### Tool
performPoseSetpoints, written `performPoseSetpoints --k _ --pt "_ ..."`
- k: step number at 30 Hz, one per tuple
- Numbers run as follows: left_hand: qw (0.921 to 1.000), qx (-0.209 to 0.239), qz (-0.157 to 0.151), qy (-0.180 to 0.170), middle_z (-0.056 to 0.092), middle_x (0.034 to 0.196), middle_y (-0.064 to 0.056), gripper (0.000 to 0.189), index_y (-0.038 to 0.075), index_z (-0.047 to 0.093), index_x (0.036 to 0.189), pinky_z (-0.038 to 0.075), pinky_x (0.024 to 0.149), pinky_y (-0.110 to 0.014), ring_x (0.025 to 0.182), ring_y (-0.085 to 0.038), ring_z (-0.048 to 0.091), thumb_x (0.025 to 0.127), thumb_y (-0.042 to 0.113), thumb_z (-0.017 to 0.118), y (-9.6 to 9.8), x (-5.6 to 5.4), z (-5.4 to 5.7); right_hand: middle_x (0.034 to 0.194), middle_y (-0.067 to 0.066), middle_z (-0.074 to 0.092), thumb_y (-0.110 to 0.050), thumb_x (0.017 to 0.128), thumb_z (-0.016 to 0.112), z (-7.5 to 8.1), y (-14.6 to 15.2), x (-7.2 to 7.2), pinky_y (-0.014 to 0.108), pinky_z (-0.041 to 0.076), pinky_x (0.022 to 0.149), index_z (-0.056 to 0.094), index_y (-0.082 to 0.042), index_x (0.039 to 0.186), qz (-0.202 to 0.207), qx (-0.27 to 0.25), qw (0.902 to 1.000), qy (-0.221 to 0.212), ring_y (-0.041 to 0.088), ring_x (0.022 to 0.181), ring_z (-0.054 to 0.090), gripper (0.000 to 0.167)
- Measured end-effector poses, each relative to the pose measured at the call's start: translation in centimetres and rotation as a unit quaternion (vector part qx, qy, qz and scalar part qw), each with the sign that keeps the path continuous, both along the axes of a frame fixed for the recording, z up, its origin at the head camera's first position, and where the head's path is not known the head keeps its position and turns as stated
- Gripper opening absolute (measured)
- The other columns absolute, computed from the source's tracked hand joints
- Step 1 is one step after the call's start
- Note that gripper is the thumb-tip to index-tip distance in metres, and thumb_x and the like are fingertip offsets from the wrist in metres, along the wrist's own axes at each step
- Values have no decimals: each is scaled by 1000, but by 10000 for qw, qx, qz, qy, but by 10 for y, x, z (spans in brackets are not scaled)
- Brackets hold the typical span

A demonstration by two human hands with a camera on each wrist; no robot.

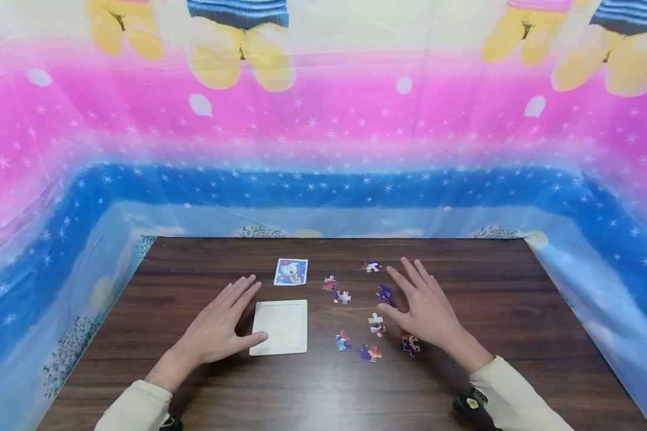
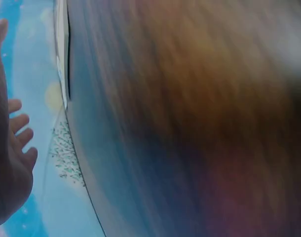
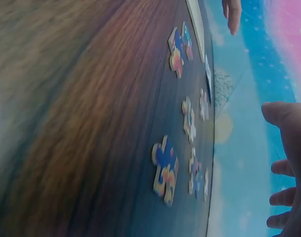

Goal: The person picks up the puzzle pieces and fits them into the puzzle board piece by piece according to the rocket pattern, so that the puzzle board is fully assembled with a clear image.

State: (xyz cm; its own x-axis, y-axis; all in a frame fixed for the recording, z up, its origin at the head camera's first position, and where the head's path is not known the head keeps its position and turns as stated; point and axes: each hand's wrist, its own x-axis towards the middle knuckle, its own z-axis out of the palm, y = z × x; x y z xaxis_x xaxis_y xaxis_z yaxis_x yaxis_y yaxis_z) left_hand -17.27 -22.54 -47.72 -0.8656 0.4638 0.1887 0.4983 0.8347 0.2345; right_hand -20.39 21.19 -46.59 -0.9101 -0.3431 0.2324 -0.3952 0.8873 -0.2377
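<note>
Cream-cuffed left hand [image 1: 218, 326]: raised above the dark brown wood-grain table [image 1: 280, 395], fingers straight and apart.
Pale cream, square, shallow-rimmed tray [image 1: 287, 328]: just right of the left palm, its left edge under the thumb.
Small blue printed card [image 1: 290, 272]: right of the left fingertips.
Thin, multicoloured jigsaw pieces [image 1: 342, 297]: eight in view, mostly scattered between the hands; one purple-and-yellow piece [image 1: 411, 345] near the right palm, on the wearer's side.
Cream-cuffed right hand [image 1: 426, 308]: raised, fingers straight and spread apart.
</note>
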Motion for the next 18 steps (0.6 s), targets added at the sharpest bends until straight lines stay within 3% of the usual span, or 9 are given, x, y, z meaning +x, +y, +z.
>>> performPoseSetpoints --k 9,18 --pt "9934 261 -124 -1112 31 166 -6 100 13 34 161 39 112 -60 150 -34 34 86 69 69 -5 0 -3 166 14 30 -72 94 54 -2 -32 -14 60 30 118 46 -16 155 537 -224 9983 -33 39 153 24 84" --pt "9883 254 -209 -1490 36 164 -8 102 9 42 157 42 110 -57 147 -33 39 82 71 72 -7 -5 -9 161 11 40 -61 94 64 -8 -69 -33 59 33 116 55 -17 149 715 -423 9964 -149 36 150 34 72"
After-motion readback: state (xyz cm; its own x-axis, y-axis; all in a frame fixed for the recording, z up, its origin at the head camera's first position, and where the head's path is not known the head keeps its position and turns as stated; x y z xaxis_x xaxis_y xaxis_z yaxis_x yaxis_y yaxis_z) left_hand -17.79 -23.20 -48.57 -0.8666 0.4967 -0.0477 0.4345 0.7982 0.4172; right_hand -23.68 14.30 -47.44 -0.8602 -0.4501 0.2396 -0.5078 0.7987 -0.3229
